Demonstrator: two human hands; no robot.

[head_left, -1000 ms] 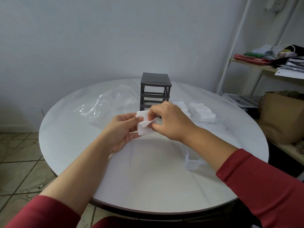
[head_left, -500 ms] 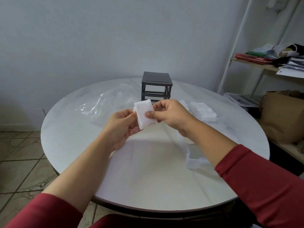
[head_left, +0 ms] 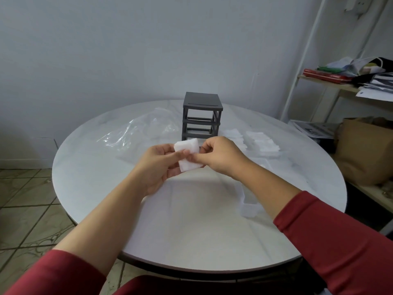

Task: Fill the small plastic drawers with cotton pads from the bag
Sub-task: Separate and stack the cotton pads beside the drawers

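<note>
Both hands are up over the middle of the table (head_left: pixel 102 167), sharing one small stack of pads (head_left: pixel 188 154). The left hand (head_left: pixel 159 165) has it from the left with thumb in front and fingers curled behind. The right hand (head_left: pixel 221 158) pinches the right edge between thumb and forefinger. The stack is off the table, standing more or less on end with its top tipped a bit to the left, flat face toward the camera.

What matters for the next move, I'd say: the clear drawer (head_left: pixel 248 209) sits on the table down and to the right of the hands, closer to the body, partly hidden under the right forearm. So the right hand is the nearer one, and the stack would have to come back toward the person and be laid down flat to fit. I can't tell how full that drawer is.

Further out, the dark frame (head_left: pixel 202 118) stands right behind the hands with open slots. The bag (head_left: pixel 144 133) lies crumpled to its left, and loose pads (head_left: pixel 261 143) are piled to its right.
</note>
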